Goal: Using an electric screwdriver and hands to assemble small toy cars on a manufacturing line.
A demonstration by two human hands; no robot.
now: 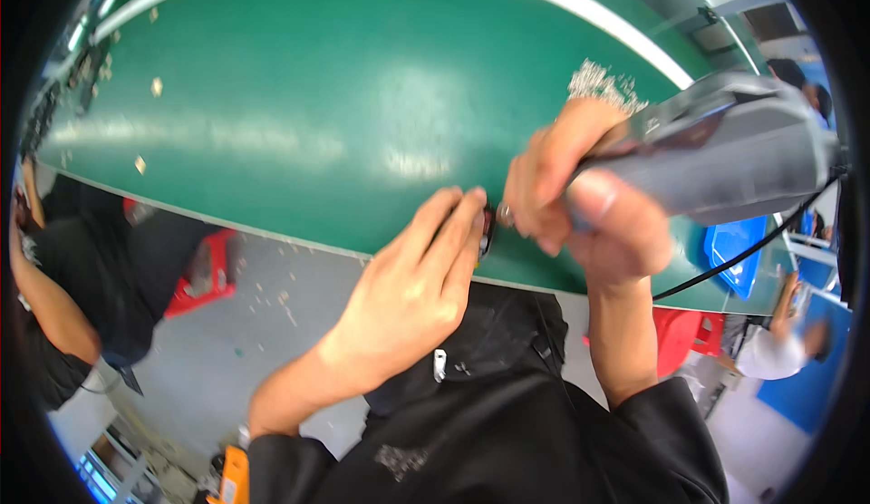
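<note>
My left hand (412, 277) is closed, its fingers pressed together against a small dark part (488, 232) at the near edge of the green table. Most of that part is hidden behind the fingertips. My right hand (594, 196) wraps around a grey corded power tool (716, 155), whose bulky body extends to the right and is smeared by motion. A small round metal piece (505, 216) shows by the right fingertips, close beside the dark part. Whether the two touch, I cannot tell.
On the green table (272, 69), a pile of small pale pieces (598, 85) lies beyond my right hand. A blue tray (736, 255) sits at the right, with the tool's black cord (716, 277) passing near it. Other people sit at the left and right, near red stools (204, 273).
</note>
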